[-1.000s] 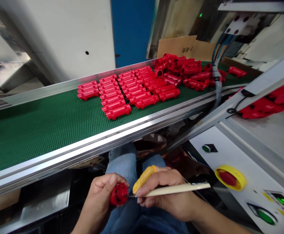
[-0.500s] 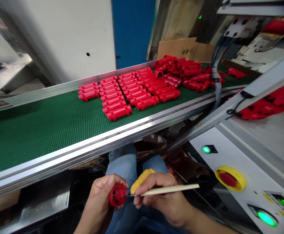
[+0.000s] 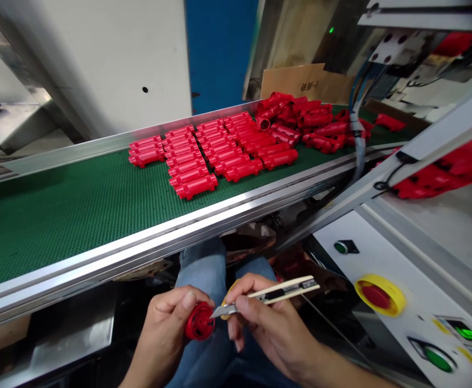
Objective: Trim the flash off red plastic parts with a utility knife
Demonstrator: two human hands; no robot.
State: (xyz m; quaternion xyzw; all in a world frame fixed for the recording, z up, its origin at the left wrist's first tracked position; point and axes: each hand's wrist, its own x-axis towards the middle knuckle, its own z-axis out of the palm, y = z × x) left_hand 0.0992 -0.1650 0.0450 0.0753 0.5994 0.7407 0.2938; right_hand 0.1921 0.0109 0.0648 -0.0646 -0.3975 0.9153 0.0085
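Observation:
My left hand (image 3: pixel 171 323) is closed round a red plastic tubular part (image 3: pixel 200 321), its round open end turned up toward me. Between the thumb and fingers of my right hand (image 3: pixel 266 318) is a utility knife (image 3: pixel 284 290) with a pale handle. Its bare blade (image 3: pixel 223 310) points left, and the tip is at the rim of the red part; whether it touches I cannot tell. A yellow cover (image 3: pixel 228 302) sits on a finger of my right hand, partly hidden behind the knife and fingers.
Rows of red tubular parts (image 3: pixel 197 186) lie on a green conveyor belt (image 3: pixel 77 199), with a jumbled heap (image 3: pixel 300 116) behind them at right. A metal rail (image 3: pixel 138 242) edges the belt. At right stands a control panel with a red-and-yellow emergency stop button (image 3: pixel 380 294).
My right hand has turned the knife, so its flat side and blade now show. The red part has tilted slightly in my left hand. The green panel lights have gone dim.

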